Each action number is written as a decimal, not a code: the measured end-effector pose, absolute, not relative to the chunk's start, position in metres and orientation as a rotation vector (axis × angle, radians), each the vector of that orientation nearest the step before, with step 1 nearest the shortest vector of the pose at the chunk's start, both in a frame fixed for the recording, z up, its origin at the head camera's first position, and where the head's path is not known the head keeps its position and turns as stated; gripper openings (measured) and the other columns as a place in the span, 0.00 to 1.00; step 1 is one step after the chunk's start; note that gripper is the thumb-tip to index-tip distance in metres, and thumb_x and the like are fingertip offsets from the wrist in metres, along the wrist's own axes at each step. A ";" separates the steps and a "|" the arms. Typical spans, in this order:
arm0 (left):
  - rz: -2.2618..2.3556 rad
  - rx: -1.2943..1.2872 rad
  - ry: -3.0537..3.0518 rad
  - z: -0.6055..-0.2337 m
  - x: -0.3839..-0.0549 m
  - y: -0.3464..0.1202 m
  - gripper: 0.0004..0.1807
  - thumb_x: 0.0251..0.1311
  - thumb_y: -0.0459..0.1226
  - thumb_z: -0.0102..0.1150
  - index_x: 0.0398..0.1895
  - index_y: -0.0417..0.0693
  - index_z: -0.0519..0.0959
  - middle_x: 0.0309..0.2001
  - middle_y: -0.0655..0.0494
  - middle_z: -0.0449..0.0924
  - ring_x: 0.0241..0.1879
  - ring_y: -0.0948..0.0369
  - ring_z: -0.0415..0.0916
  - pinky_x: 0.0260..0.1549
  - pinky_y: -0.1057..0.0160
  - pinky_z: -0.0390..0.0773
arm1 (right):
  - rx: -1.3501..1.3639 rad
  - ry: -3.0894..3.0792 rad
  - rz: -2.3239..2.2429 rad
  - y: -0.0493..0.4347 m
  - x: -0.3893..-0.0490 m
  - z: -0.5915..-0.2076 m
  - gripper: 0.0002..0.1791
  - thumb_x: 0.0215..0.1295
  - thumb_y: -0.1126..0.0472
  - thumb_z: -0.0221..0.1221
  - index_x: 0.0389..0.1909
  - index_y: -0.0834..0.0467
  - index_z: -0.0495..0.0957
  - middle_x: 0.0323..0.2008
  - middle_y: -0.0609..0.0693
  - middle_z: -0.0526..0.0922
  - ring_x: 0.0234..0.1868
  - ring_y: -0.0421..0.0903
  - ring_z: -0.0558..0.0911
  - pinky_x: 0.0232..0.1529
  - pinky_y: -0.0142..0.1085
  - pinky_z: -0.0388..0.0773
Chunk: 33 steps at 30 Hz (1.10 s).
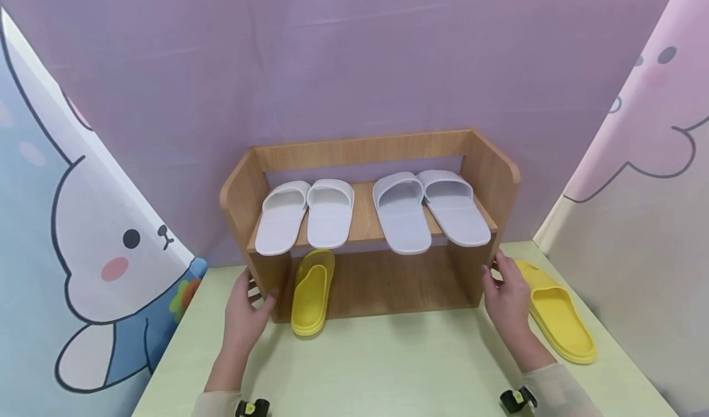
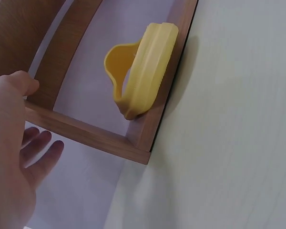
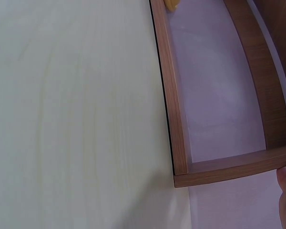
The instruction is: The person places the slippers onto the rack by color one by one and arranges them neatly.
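Observation:
A small wooden shoe rack (image 1: 399, 281) stands against the purple backdrop. My left hand (image 1: 245, 315) holds its left side panel, thumb over the front edge and the other fingers on the outer side, some clear of the wood. On the opposite panel my right hand (image 1: 508, 294) grips the edge; part of that grip is hidden. Two pairs of white slippers (image 1: 330, 214) sit on the upper shelf, toes to the back. A yellow slipper (image 1: 310, 297) lies at the left of the lower shelf, jutting out in front. Another yellow slipper (image 1: 559, 318) lies on the table, right of the rack.
The pale green table (image 1: 388, 368) extends in front of the rack. A cartoon rabbit panel (image 1: 111, 238) flanks it on the left, and a pink and cream panel (image 1: 637, 177) on the right. The purple backdrop (image 1: 354, 60) rises directly behind.

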<state>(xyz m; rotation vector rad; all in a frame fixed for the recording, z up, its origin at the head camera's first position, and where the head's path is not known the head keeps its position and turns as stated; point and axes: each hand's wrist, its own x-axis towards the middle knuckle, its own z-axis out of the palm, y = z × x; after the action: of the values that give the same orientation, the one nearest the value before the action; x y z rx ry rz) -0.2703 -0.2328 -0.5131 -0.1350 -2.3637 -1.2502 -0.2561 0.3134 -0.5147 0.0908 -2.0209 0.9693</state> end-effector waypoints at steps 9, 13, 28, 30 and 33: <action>-1.337 -0.108 -2.216 -0.521 -0.270 -0.235 0.31 0.69 0.29 0.73 0.75 0.49 0.81 0.65 0.49 0.86 0.58 0.51 0.86 0.44 0.72 0.89 | 0.113 -1.997 0.957 0.313 -0.256 -0.516 0.23 0.69 0.79 0.66 0.63 0.66 0.83 0.50 0.64 0.87 0.50 0.65 0.88 0.45 0.08 0.70; -1.379 -0.058 -2.179 -0.522 -0.270 -0.234 0.27 0.68 0.27 0.73 0.70 0.49 0.85 0.62 0.51 0.88 0.54 0.59 0.87 0.42 0.74 0.88 | 0.118 -1.990 0.952 0.313 -0.257 -0.516 0.23 0.68 0.79 0.67 0.63 0.67 0.83 0.50 0.64 0.87 0.49 0.64 0.88 0.44 0.08 0.71; -1.320 -0.034 -2.135 -0.523 -0.272 -0.229 0.23 0.64 0.21 0.71 0.61 0.44 0.90 0.50 0.47 0.93 0.49 0.58 0.88 0.37 0.77 0.86 | 0.117 -2.049 0.999 0.317 -0.252 -0.509 0.24 0.70 0.77 0.69 0.66 0.64 0.84 0.50 0.63 0.88 0.50 0.62 0.88 0.44 0.09 0.74; -1.309 -0.029 -2.137 -0.524 -0.272 -0.229 0.23 0.64 0.22 0.71 0.61 0.44 0.90 0.50 0.47 0.93 0.48 0.66 0.86 0.37 0.77 0.86 | 0.124 -2.078 0.990 0.321 -0.248 -0.506 0.25 0.69 0.77 0.70 0.66 0.64 0.84 0.50 0.62 0.89 0.49 0.54 0.88 0.44 0.09 0.74; -1.307 -0.040 -2.132 -0.523 -0.271 -0.229 0.22 0.64 0.22 0.71 0.60 0.44 0.90 0.50 0.46 0.93 0.47 0.74 0.83 0.38 0.78 0.86 | 0.133 -2.115 0.979 0.328 -0.241 -0.502 0.26 0.68 0.77 0.70 0.66 0.64 0.84 0.51 0.61 0.90 0.48 0.37 0.87 0.44 0.10 0.75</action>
<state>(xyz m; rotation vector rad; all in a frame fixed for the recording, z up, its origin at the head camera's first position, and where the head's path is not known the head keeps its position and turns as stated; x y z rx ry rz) -0.2710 -0.2291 -0.5226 -0.0397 -2.1325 -1.3075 -0.2410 0.3278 -0.5018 0.1334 -2.1152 0.9794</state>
